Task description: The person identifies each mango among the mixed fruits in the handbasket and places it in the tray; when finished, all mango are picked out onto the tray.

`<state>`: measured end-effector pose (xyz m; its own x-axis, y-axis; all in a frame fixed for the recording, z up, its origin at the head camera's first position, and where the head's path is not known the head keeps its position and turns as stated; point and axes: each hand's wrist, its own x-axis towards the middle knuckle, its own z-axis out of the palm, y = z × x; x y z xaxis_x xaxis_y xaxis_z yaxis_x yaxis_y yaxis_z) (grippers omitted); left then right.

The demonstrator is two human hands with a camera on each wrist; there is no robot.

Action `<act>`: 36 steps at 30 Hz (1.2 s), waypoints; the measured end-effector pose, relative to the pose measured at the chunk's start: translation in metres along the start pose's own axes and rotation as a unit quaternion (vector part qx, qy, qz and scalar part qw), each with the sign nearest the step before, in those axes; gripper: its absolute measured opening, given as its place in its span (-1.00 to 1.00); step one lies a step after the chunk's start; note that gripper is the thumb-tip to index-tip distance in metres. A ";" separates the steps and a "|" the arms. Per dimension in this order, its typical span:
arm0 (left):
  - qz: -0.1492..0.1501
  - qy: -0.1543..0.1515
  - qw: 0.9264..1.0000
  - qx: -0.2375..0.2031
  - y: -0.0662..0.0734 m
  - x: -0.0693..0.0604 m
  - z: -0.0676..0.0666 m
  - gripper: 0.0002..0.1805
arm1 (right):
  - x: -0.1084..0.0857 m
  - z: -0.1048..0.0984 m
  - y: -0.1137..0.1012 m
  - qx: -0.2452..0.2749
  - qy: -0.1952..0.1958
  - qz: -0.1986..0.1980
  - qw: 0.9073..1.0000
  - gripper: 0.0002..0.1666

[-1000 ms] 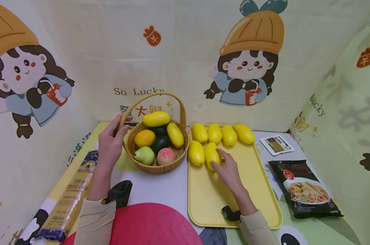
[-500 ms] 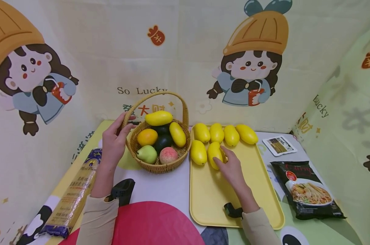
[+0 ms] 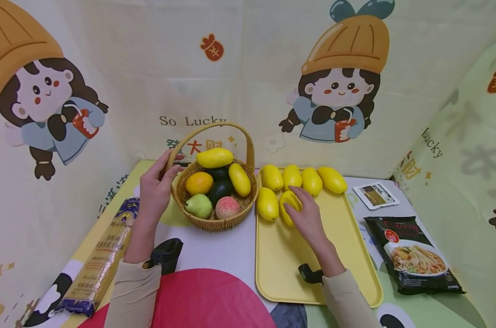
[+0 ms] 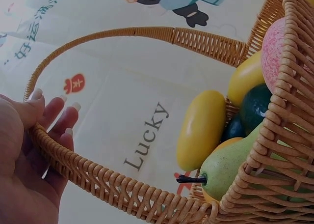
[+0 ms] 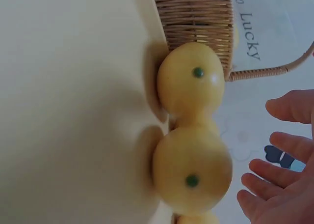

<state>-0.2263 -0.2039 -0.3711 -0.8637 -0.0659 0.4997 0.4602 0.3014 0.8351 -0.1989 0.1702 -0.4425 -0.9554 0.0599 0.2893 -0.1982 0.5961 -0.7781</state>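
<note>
In the head view, the wicker basket (image 3: 215, 225) stands left of centre. Its handle (image 4: 98, 177) runs between the thumb and fingers of my left hand (image 3: 155, 189), which holds its left side. Inside lie a green pear (image 3: 198, 206), a pink peach (image 3: 228, 207), dark green fruits, an orange fruit and two yellow mangoes. Several mangoes sit in two rows on the yellow tray (image 3: 313, 255). My right hand (image 3: 307, 214) hovers over the front-row right mango (image 3: 286, 214), partly covering it. From the right wrist, the fingers look spread and apart from that mango (image 5: 192, 171).
A long pasta packet (image 3: 102, 257) lies left of the left forearm. Right of the tray are a black noodle packet (image 3: 414, 255) and a small white flat pack (image 3: 376, 195). A patterned cloth wall rises right behind the basket and tray.
My right hand has shifted slightly up and forward over the mango it was beside. The mangoes and basket stay put, and the left hand keeps its place on the handle. The head view has panned slightly.
</note>
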 end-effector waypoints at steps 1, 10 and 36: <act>-0.002 0.001 1.000 0.001 0.000 0.000 0.000 -0.53 | 0.002 0.001 -0.003 0.003 -0.002 -0.005 1.000 -0.41; -0.003 0.000 1.000 -0.001 -0.001 0.000 0.000 -0.53 | 0.024 0.021 -0.020 -0.002 -0.030 -0.044 0.999 -0.41; -0.011 -0.003 1.000 -0.013 0.001 0.001 0.000 -0.47 | 0.053 0.093 -0.074 -0.094 -0.127 -0.044 0.986 -0.30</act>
<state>-0.2271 -0.2033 -0.3702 -0.8745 -0.0669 0.4804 0.4467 0.2751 0.8514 -0.2555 0.0548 -0.4220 -0.9653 -0.1863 0.1829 -0.2606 0.7301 -0.6317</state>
